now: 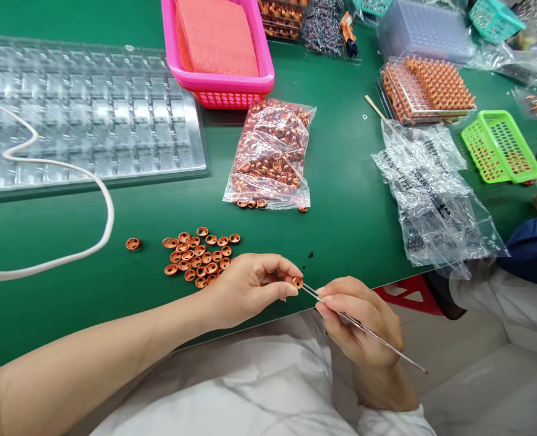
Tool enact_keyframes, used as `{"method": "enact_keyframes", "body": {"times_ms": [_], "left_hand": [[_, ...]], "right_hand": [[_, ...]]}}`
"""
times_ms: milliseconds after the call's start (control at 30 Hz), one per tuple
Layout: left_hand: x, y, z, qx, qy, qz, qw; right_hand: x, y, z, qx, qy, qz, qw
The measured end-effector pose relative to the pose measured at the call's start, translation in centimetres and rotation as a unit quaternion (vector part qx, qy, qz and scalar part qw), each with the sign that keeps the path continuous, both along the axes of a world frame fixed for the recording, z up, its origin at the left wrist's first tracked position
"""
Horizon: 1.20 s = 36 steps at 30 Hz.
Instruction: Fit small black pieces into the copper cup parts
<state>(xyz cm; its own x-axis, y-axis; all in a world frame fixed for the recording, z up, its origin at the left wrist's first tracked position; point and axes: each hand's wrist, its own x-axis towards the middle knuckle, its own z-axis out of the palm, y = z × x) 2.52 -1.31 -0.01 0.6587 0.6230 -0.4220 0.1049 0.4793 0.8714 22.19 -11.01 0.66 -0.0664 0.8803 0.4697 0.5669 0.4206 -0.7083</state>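
Note:
Between the thumb and fingers of my left hand [259, 284] is a small orange cup-shaped part [297, 282], held near the table's front edge. My right hand [363, 321] pinches a pair of metal tweezers [377, 339]. The tweezers' tips reach the side of the orange part; whether they grip anything there is too small to tell. Behind my left hand lies a loose group of similar orange cup parts [195, 260], several with dark holes showing. A single orange cup [132, 244] lies apart to the left. Tiny black bits [311, 255] rest on the green table beyond my hands.
A clear bag of orange parts [272, 151] lies mid-table, before a pink basket [232, 100]. Left are a clear compartment tray [91, 121] and a white cable [107, 224]. Right are plastic bags [436, 200], a green basket [499, 145] and another person's sleeve [534, 251].

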Motion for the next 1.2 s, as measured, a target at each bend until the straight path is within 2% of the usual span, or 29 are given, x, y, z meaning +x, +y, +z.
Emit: {"method": "enact_keyframes", "body": {"times_ms": [233,400,500,633,767,1000,1200], "left_hand": [[-0.1,0.1,-0.3,-0.031,-0.024,-0.004,0.999],[-0.3,0.0,-0.2,-0.032,-0.027,-0.011,0.999],[-0.3,0.0,-0.2,-0.005,-0.018,-0.026,0.999],[-0.4,0.0,-0.1,0.053,-0.01,-0.05,0.997],[-0.5,0.0,0.2,0.113,-0.003,-0.068,0.991],[-0.6,0.0,0.4,0.192,-0.008,-0.087,0.978],[-0.6,-0.4,0.3,0.217,-0.018,-0.08,0.973]], "right_hand": [[0.2,0.0,0.0,0.014,0.055,-0.019,0.998],[0.7,-0.1,-0.5,0.0,0.032,-0.016,0.999],[1.0,-0.1,-1.1,0.006,-0.009,0.021,1.0],[1.3,0.5,-1.8,0.059,-0.097,0.086,0.99],[1.5,0.8,-2.1,0.096,-0.143,0.123,0.977],[1.6,0.7,-2.1,0.122,-0.181,0.151,0.964],[1.7,0.5,-2.1,0.128,-0.198,0.173,0.956]]}}
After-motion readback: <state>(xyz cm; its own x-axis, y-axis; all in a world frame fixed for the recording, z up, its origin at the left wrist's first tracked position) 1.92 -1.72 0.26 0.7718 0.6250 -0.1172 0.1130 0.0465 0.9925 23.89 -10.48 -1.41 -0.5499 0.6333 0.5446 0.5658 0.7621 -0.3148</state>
